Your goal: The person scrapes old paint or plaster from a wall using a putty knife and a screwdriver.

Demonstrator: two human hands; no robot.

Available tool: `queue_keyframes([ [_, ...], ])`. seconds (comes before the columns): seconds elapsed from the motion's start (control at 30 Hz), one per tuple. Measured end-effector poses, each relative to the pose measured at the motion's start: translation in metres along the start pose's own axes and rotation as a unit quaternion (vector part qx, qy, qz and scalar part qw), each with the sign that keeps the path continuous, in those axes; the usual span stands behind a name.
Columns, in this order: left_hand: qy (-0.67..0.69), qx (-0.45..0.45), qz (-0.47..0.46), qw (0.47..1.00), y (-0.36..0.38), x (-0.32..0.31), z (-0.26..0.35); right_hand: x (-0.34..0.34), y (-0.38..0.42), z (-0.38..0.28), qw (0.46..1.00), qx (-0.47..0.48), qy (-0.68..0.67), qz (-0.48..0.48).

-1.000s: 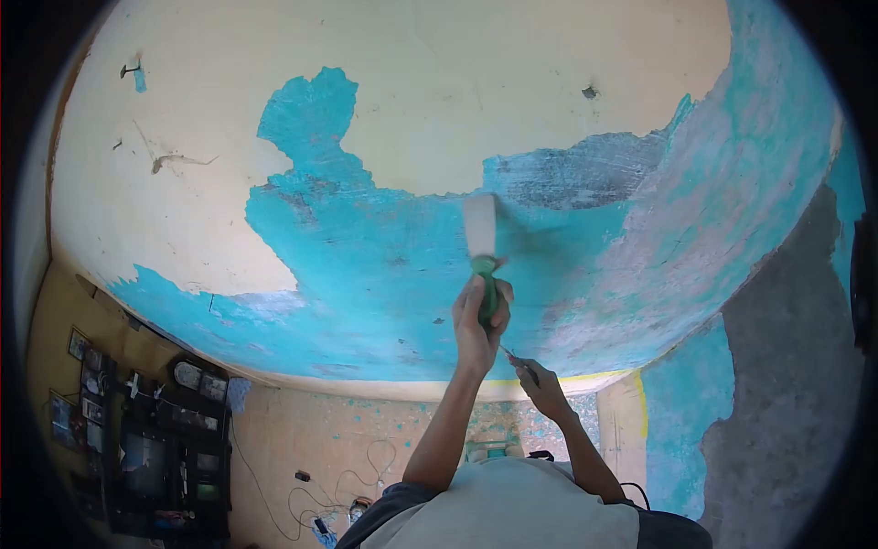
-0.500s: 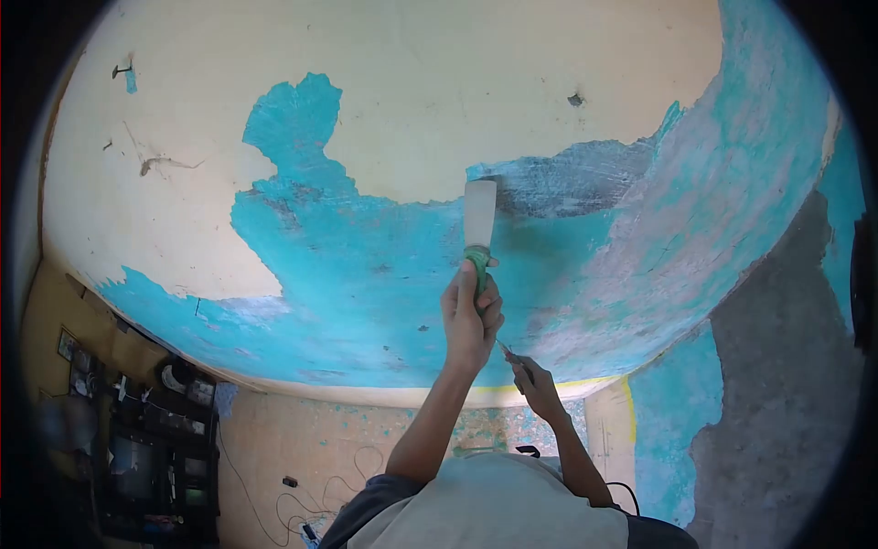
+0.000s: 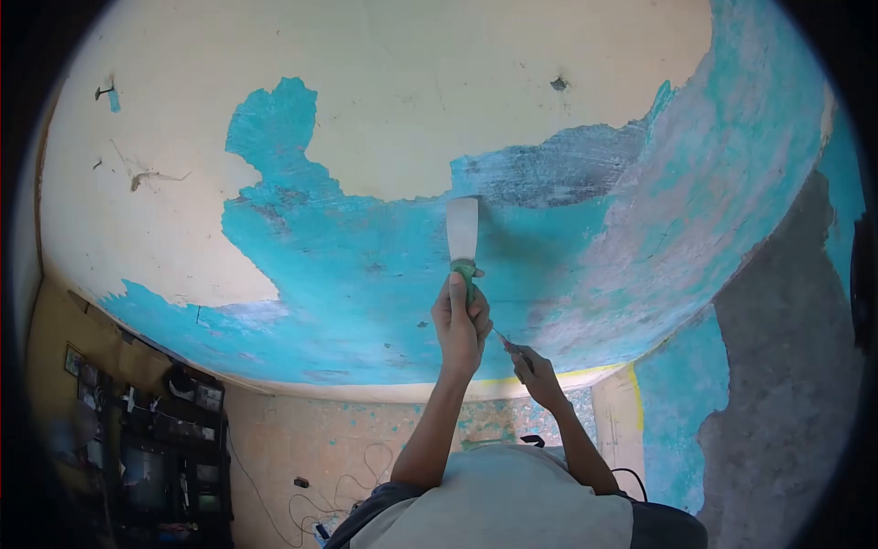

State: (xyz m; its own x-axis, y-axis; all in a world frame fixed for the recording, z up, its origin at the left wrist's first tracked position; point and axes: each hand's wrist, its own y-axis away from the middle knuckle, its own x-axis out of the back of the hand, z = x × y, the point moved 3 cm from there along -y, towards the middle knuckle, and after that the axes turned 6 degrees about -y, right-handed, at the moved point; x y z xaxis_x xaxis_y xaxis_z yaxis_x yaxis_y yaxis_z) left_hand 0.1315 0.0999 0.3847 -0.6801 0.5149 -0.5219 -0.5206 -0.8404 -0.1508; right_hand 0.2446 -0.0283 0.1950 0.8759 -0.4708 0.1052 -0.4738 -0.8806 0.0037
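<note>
My left hand [image 3: 460,334] is closed around the green handle of a putty knife [image 3: 463,229], its broad pale blade pointing up the wall. The blade tip lies over turquoise paint, just below the ragged edge of the cream paint layer [image 3: 402,119] and the left end of a bare grey patch [image 3: 567,165]. Lower and to the right, my right hand [image 3: 538,380] grips a thin tool [image 3: 503,340] with a dark handle and a narrow metal tip. That tip points up toward my left wrist; the tool's exact kind is hard to make out.
Paint flakes [image 3: 476,425] litter the floor at the wall's foot. Dark shelving [image 3: 165,448] with household items stands at the lower left, and a cable [image 3: 366,476] loops over the floor. A nail [image 3: 103,92] sticks out of the wall at upper left.
My left hand has drawn the putty knife slightly down the wall, away from the cream paint edge. The view has shifted a little. My right hand still holds its thin tool.
</note>
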Motion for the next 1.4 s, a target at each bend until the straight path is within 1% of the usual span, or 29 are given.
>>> queue_keyframes([
  [0.07,-0.011,-0.005,0.008,1.0,0.0,0.0,-0.001,-0.001,0.0,0.0,1.0,0.004,-0.01,-0.011],
  [0.1,-0.016,-0.011,0.005,1.0,-0.004,-0.005,0.012,-0.002,-0.001,0.0,1.0,0.008,-0.006,-0.022],
  [0.13,-0.009,-0.008,0.0,1.0,-0.006,-0.007,0.013,-0.004,-0.001,0.001,1.0,0.008,-0.005,-0.024],
  [0.2,0.0,-0.007,-0.003,1.0,-0.006,-0.009,0.009,-0.003,0.0,0.002,1.0,0.006,-0.017,-0.013],
  [0.37,-0.021,-0.004,0.012,1.0,0.001,0.002,-0.009,-0.008,0.002,0.009,1.0,0.01,-0.009,-0.023],
  [0.43,-0.009,0.003,0.008,1.0,0.001,-0.005,-0.002,-0.008,0.0,0.008,1.0,0.014,-0.005,-0.028],
  [0.47,-0.015,-0.012,0.009,1.0,-0.003,-0.008,0.005,-0.009,-0.001,0.008,0.999,0.007,-0.017,-0.027],
  [0.5,-0.029,-0.008,0.006,1.0,-0.007,-0.013,0.019,-0.01,0.001,0.01,0.999,-0.003,-0.028,-0.026],
  [0.7,-0.034,-0.009,0.003,0.999,-0.005,0.0,0.003,-0.008,0.003,0.006,0.999,-0.001,-0.007,-0.035],
  [0.77,-0.02,0.01,0.005,1.0,-0.001,0.002,-0.007,-0.004,0.005,0.011,0.999,0.012,0.002,-0.033],
  [0.83,-0.028,0.0,-0.002,1.0,-0.009,-0.011,0.018,-0.006,0.004,0.011,0.999,0.024,0.007,-0.035],
  [0.87,-0.035,-0.007,-0.006,0.999,-0.011,-0.016,0.027,-0.006,0.005,0.012,1.0,0.007,-0.006,-0.029],
  [0.9,-0.034,-0.005,-0.004,0.999,-0.012,-0.015,0.024,-0.004,0.007,0.013,0.999,-0.011,-0.018,-0.024],
  [1.0,-0.036,-0.021,-0.009,0.999,-0.016,-0.009,0.012,-0.002,0.006,0.011,1.0,-0.007,-0.007,-0.021],
  [1.1,-0.032,-0.019,0.01,0.999,-0.008,-0.009,0.006,-0.001,0.005,0.015,1.0,0.005,-0.023,-0.019],
  [1.23,-0.022,-0.008,0.023,0.999,-0.011,-0.018,0.016,-0.001,0.009,0.019,0.999,-0.016,-0.022,-0.025],
  [1.3,0.016,0.005,0.012,1.0,-0.014,-0.024,0.014,0.0,0.007,0.013,1.0,0.005,-0.01,-0.024],
  [1.37,0.0,-0.014,0.016,1.0,-0.015,-0.017,0.009,0.002,0.008,0.005,1.0,0.006,-0.008,-0.022],
  [1.4,-0.005,-0.008,0.025,1.0,-0.011,-0.016,0.006,0.003,0.008,0.005,1.0,-0.002,-0.007,-0.022],
])
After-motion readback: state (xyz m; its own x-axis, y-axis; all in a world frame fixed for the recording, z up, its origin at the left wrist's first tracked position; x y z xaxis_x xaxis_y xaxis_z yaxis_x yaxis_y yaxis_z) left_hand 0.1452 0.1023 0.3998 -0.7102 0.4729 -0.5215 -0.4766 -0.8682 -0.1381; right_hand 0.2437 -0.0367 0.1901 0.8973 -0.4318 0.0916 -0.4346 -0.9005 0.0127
